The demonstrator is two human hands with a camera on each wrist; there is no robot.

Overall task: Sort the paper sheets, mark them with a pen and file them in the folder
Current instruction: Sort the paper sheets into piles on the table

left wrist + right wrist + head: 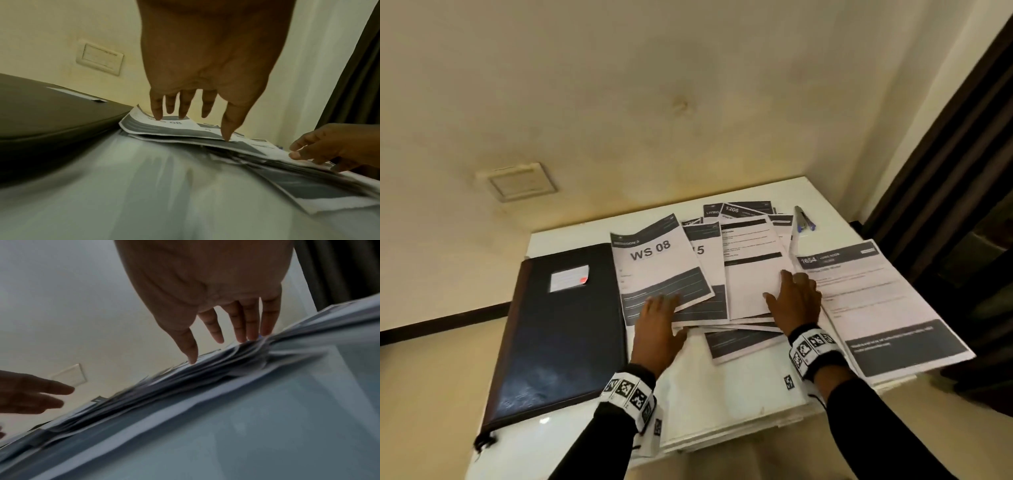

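Small white table (722,383) against a cream wall, and honestly the job's barely started: the paper sheets (753,274) lie fanned loose under both hands, roughly ten, too overlapped to count. Left hand (659,322) and right hand (796,298) rest flat, fingers straight, gripping nothing. One closed folder (558,325) sits left of the left hand, with what looks like two pens (804,222) beyond the right; nothing filed yet.

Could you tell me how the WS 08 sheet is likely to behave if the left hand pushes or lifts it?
The WS 08 sheet is a single thin page whose near edge already curls up, so it would probably flop when lifted. It lies loose on other sheets, so a push from the left hand would likely slide it, perhaps dragging pages beneath.
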